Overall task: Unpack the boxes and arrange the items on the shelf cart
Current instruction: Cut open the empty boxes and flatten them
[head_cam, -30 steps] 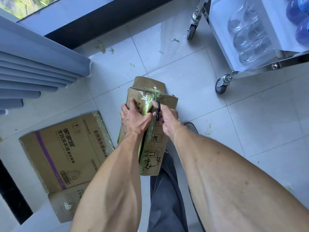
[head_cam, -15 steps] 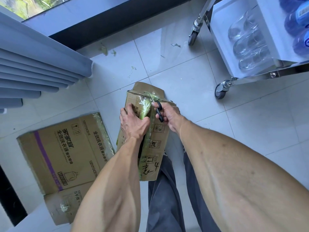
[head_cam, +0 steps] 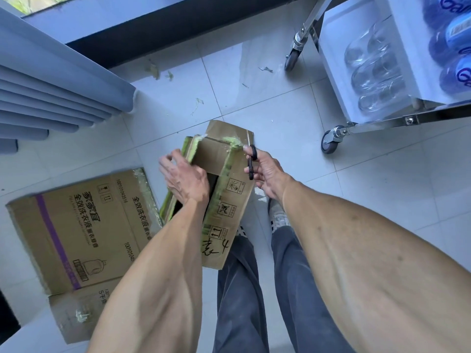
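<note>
Box (head_cam: 224, 200) sitting on floor between person's feet, top flaps parting
Left hand (head_cam: 184, 178) is curling fingers over left flap; right hand (head_cam: 265, 171) is gripping black scissors (head_cam: 251, 161) beside right flap

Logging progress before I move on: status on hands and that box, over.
Left hand pulling the left flap of the small box open. Right hand holds black scissors beside it. Box partly open, contents unseen. Nothing blocking.

Bright cool daylight, probably from window (head_cam: 38, 3); sharp centre, wide-angle bending at edges.
</note>
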Action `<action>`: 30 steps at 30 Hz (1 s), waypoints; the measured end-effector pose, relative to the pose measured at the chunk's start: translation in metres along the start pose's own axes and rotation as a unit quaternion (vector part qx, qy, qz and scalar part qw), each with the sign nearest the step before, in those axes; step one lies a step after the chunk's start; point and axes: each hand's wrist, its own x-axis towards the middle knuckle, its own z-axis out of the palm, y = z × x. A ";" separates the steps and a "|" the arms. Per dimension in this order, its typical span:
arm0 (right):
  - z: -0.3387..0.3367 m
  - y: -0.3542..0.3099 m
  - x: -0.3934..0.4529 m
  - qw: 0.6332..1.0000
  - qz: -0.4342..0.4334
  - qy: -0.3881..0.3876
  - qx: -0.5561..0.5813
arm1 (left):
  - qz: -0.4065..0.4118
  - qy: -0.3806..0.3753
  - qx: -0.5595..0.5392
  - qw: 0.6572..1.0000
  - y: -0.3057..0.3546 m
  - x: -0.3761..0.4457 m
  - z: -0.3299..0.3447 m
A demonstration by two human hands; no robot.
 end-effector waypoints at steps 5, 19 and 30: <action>0.003 0.013 0.002 0.988 -0.063 0.125 -0.066 | -0.070 0.038 0.017 0.997 0.002 -0.002 -0.006; 0.019 -0.025 0.032 0.869 -0.141 0.157 -0.448 | -0.064 -0.224 -0.037 0.972 0.042 -0.012 0.031; 0.008 -0.098 0.060 0.476 -0.380 0.077 -0.789 | -0.229 -0.142 -0.069 0.961 0.066 0.017 0.055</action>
